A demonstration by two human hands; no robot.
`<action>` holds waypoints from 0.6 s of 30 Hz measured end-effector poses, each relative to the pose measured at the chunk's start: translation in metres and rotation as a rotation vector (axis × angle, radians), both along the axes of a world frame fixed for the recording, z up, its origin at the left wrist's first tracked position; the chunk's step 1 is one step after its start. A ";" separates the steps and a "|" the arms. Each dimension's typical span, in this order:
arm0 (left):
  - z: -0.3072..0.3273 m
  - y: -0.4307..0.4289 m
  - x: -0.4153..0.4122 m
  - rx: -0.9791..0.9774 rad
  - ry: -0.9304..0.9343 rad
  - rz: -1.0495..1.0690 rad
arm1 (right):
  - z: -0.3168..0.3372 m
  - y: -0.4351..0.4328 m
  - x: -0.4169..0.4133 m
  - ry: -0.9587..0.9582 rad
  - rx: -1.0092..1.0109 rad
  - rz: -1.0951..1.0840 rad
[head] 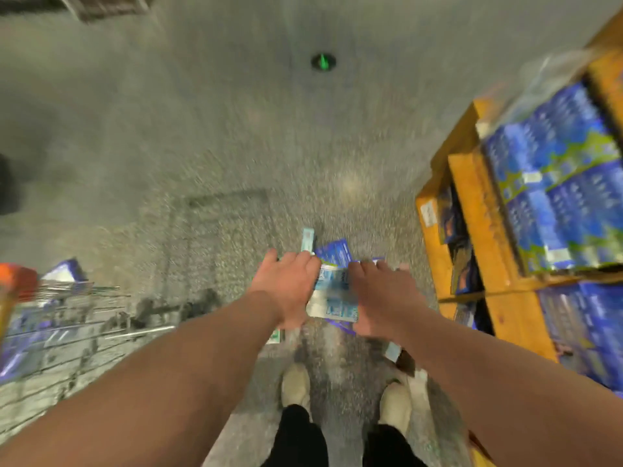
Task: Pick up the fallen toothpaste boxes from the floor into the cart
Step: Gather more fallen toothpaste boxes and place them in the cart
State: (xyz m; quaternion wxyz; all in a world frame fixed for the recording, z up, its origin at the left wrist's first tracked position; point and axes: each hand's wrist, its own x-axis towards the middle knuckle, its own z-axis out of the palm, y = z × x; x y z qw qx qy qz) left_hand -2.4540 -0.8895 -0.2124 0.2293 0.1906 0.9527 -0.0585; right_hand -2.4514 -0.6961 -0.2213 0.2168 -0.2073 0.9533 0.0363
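Observation:
Both my arms reach down over the grey floor. My left hand [288,288] and my right hand [381,296] press from either side on a stack of pale blue and white toothpaste boxes [332,298] held between them. More boxes lie on the floor around the stack: a pale one [307,240] just beyond my left hand, a dark blue one [335,251] beside it, and one [392,352] under my right forearm. The wire cart [67,325] stands at the left with blue boxes [65,269] inside. The picture is blurred by motion.
Orange wooden shelving [472,203] packed with blue and green boxes [566,176] rises close on the right. My two pale shoes [296,382] stand just behind the stack. A dark round floor marker with a green arrow [323,61] lies far ahead.

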 end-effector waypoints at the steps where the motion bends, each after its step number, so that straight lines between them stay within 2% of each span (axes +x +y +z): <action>1: 0.031 -0.005 0.002 0.005 0.018 0.004 | 0.030 -0.004 -0.001 0.042 -0.017 0.016; 10: 0.211 -0.056 0.053 -0.052 0.278 0.227 | 0.214 -0.059 -0.005 0.229 -0.062 0.294; 18: 0.327 -0.114 0.171 -0.170 0.458 0.517 | 0.337 -0.141 0.058 0.380 -0.156 0.630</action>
